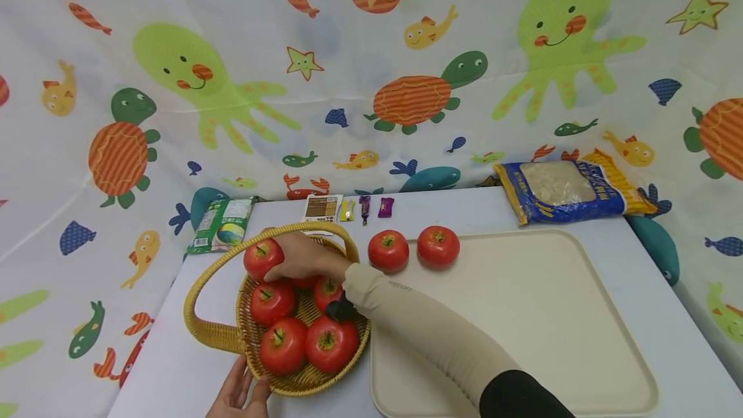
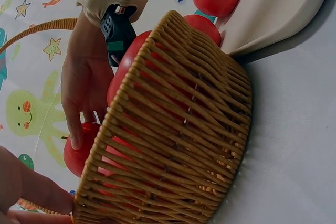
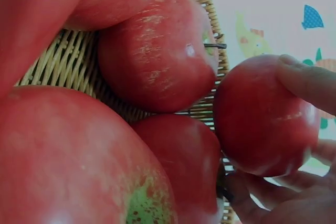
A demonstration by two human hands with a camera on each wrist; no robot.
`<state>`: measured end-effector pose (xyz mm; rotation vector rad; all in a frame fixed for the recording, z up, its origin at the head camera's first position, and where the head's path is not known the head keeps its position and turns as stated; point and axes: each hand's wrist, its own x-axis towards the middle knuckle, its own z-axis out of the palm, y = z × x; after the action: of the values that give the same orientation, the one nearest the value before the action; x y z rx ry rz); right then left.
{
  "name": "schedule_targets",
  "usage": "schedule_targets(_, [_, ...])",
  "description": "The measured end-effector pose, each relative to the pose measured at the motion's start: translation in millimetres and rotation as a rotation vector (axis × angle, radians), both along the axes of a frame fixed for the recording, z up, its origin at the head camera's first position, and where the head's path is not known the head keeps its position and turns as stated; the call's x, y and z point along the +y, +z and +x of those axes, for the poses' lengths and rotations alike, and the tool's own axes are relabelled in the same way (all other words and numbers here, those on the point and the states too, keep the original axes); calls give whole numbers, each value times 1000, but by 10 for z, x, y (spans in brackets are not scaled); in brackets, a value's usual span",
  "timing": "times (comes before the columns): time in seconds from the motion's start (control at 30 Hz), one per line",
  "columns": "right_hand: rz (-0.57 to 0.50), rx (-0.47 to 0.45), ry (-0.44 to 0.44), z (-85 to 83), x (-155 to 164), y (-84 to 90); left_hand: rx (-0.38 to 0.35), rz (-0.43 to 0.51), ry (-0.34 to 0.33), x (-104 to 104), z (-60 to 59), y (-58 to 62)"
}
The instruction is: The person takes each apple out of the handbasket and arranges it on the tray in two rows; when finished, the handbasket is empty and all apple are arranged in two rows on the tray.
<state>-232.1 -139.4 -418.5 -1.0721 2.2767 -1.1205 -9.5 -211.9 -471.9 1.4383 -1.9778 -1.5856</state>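
My right hand (image 1: 302, 255) reaches across the wicker basket (image 1: 307, 384) and grips a red apple (image 1: 264, 258) at its far left rim. In the right wrist view, thumb and fingers close around this apple (image 3: 265, 116), which sits beside the other apples. Several more red apples (image 1: 282, 345) lie in the basket. At the basket's near left side, below the handle (image 1: 211, 334), my left hand (image 1: 240, 395) holds the rim with thumb and fingers. The left wrist view shows those fingers (image 2: 31, 182) at the woven edge (image 2: 118, 98).
Two apples (image 1: 389, 251) sit at the far left corner of a beige tray (image 1: 522, 315). A blue and yellow bag (image 1: 569, 189) lies behind the tray. Behind the basket are a green packet (image 1: 223, 224), a brown and white packet (image 1: 322, 208) and small wrapped sweets (image 1: 386, 207).
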Motion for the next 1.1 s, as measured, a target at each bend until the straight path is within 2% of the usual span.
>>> schedule_targets(0.13, [-7, 47, -13, 20, 34, 39, -7, 1, -11, -8, -3, -15])
schedule_targets(0.3, [-82, 84, -15, 73, 75, 99, -7, 7, -17, -11, -1, -8])
schedule_targets(0.4, [-124, 71, -11, 119, 105, 145, -4, 9, -17, -11, -1, -10])
schedule_targets(0.63, [-262, -58, 65, 226, 220, 208, 4, 7, -23, -39, 6, -45])
schedule_targets(0.9, [-171, 13, 68, 314, 484, 185, -9, -11, -6, -37, -13, -74])
schedule_targets(1.1, [-223, -6, 102, 407, 735, 150, -6, -36, -3, -32, -19, -66])
